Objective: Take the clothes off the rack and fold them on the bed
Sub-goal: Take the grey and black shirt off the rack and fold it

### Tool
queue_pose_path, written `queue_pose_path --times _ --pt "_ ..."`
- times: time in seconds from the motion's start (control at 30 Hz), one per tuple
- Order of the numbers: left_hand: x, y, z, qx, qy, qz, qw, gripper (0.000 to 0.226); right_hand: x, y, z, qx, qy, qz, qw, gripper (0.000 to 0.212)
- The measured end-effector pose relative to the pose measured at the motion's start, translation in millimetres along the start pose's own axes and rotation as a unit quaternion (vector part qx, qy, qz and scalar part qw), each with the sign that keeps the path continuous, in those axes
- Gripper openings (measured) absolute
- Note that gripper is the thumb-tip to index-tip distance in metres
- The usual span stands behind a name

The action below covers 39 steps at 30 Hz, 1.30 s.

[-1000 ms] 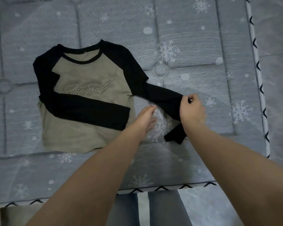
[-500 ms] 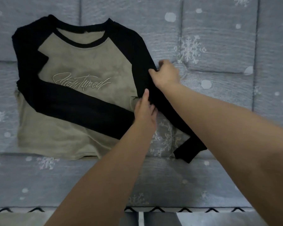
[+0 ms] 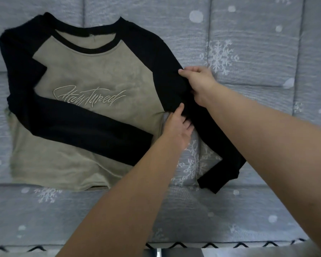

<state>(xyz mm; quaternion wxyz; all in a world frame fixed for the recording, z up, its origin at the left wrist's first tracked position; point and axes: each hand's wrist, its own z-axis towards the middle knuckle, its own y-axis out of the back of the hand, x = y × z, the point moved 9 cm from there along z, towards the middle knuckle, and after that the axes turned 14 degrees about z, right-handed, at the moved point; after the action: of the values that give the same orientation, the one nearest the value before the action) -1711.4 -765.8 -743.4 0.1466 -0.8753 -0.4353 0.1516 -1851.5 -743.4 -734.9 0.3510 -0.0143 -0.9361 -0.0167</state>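
Note:
An olive shirt (image 3: 93, 84) with black raglan sleeves and a script logo lies face up on the bed (image 3: 248, 210). One black sleeve is folded across the chest. The other black sleeve (image 3: 219, 149) runs down to the right, its cuff near the bed's front. My right hand (image 3: 198, 84) pinches that sleeve near the shoulder edge. Just below it, my left hand (image 3: 178, 127) presses with straight fingers on the shirt's side where the sleeve begins.
The bed cover is grey-blue with white snowflakes and dots, quilted in panels. Its front edge with a black zigzag trim (image 3: 193, 244) runs along the bottom. The floor shows just below that edge.
My right hand left the sleeve's lower part and moved up to the shoulder edge, where it now pinches. My left hand moved up to the armpit seam. The view came closer.

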Motion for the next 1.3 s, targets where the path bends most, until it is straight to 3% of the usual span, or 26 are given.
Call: queue_pose_path --times 0.1,0.2,0.33,0.53,0.63,0.8,0.9,0.97,1.1,1.23,1.3 --pt "10 -2 -1 0.005 0.021 0.033 0.999 0.050 4 -1 -5 0.036 -0.054 0.143 0.988 0.025" --pt "21 -8 -7 0.003 0.028 0.053 0.998 0.046 16 13 0 -0.015 -0.013 0.194 0.981 0.031" --pt "32 -6 -5 -0.012 0.032 0.068 0.997 0.048 32 63 1 -0.144 0.099 0.051 0.983 0.028" --pt "34 -6 -1 -0.042 0.034 0.104 0.993 0.044 16 125 -64 -0.165 0.213 -0.136 0.954 0.015" --pt "46 -9 -1 -0.048 0.043 0.188 0.980 0.048 -11 156 -108 -0.189 0.253 -0.215 0.924 0.027" --pt "65 -8 0 -0.079 0.041 0.289 0.953 0.054 -81 186 -142 -0.204 0.179 -0.286 0.919 0.063" --pt "75 -10 0 -0.086 0.026 0.288 0.953 0.084 -93 200 -147 -0.256 0.139 -0.296 0.910 0.072" --pt "83 -10 2 -0.097 0.019 0.288 0.953 0.098 -98 211 -142 -0.267 0.078 -0.290 0.916 0.066" --pt "95 -11 2 -0.094 0.007 0.292 0.952 0.068 -101 209 -123 -0.132 0.031 -0.187 0.973 0.021" --pt "107 -22 -4 -0.087 0.002 0.305 0.948 0.054 -95 225 -117 -0.064 -0.019 -0.060 0.996 0.014" --pt "112 -31 -8 -0.085 0.001 0.263 0.961 0.043 -87 240 -113 -0.061 -0.008 -0.131 0.989 0.016"
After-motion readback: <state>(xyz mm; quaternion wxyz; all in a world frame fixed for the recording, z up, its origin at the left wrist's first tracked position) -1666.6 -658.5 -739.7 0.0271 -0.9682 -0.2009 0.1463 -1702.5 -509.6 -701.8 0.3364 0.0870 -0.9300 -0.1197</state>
